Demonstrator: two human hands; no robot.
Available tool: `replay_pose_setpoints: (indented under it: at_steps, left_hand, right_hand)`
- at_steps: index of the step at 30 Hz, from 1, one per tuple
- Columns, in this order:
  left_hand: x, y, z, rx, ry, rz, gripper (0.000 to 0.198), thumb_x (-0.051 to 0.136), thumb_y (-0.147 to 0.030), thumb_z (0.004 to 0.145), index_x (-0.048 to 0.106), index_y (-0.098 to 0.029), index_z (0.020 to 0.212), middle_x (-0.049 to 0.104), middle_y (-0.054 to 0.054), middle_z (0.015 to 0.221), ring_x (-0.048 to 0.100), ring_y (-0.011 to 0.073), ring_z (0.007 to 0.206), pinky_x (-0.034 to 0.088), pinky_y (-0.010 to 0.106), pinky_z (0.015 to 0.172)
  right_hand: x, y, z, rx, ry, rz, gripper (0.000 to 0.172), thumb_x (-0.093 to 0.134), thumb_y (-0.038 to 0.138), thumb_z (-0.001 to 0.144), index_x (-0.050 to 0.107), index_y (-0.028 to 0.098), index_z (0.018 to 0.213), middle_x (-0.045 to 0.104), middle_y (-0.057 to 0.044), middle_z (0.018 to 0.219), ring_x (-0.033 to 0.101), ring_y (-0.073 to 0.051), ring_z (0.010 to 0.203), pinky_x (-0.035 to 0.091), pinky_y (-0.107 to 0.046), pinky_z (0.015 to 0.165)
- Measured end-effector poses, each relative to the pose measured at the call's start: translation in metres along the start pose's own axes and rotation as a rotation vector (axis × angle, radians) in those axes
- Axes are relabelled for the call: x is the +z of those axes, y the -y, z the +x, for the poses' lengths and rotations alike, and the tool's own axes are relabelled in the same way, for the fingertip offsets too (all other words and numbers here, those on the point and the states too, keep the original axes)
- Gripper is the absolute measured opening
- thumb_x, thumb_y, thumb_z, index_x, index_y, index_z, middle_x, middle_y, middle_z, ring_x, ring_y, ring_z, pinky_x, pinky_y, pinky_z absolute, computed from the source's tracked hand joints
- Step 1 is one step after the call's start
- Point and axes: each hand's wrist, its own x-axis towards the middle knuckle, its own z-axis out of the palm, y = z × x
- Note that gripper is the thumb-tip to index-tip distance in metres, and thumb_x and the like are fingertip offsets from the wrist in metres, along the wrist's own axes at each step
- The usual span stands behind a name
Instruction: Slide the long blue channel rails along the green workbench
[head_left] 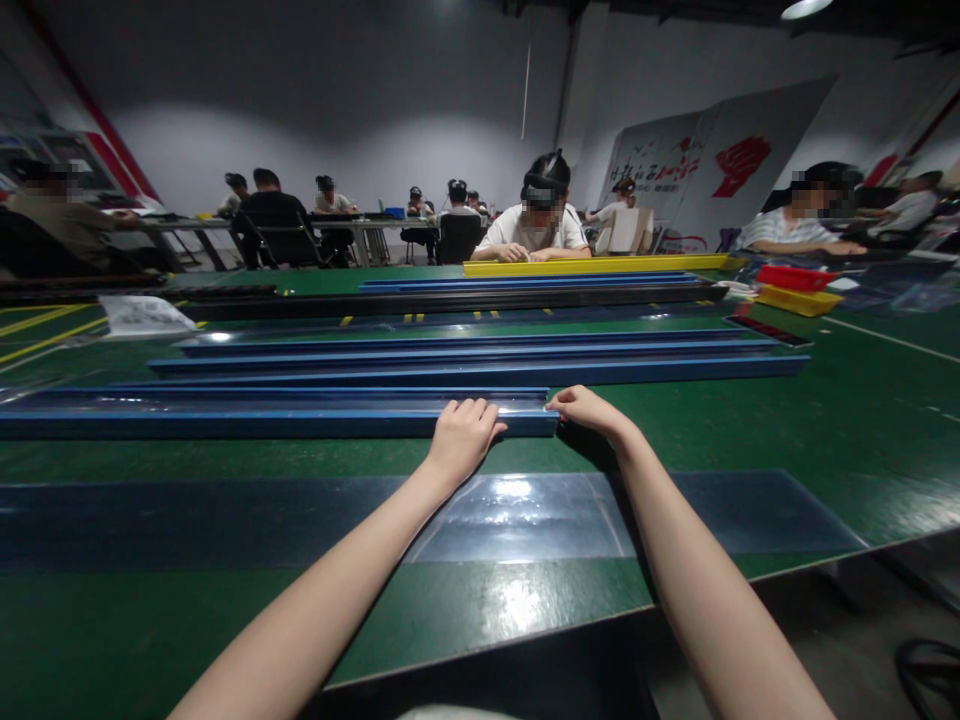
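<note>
A long blue plastic channel [300, 424] lies lengthwise on the green table, with a shiny clear strip [375, 403] inside it. Close to the channel's right end, my left hand [466, 435] lies over the front wall, fingers curled into the trough and thumb toward the right. My right hand [585, 408] is at that same end, thumb and fingertips pinched together against the tip. What lies between those fingertips is too small to make out. Nearer to me, a flat clear plastic sheet [225, 525] stretches under my forearms.
More blue channels [480, 367] lie parallel behind, then a black profile [450, 300] and a yellow one [600, 266]. Red [796, 279] and yellow trays [799, 300] stand at the right, near a dark flat device [772, 331]. A co-worker [536, 215] sits opposite. The table edge [585, 620] runs close below.
</note>
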Motion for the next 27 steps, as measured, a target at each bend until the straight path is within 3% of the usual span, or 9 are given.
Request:
replay_pose_setpoints:
  at_steps: [27]
  left_hand:
    - [0.0041,0.0018,0.0001,0.011,0.014,-0.008,0.020,0.047,-0.034,0.086,0.055,-0.016,0.086,0.060,0.003,0.079,0.053,0.0182,0.074,0.029,0.030,0.063]
  right_hand:
    - [0.0003,0.0004,0.0003,-0.013,0.024,-0.057,0.017,0.047,0.023,0.069,0.060,0.013,0.064,0.053,0.000,0.054,0.047,-0.010,0.055,0.033,-0.021,0.054]
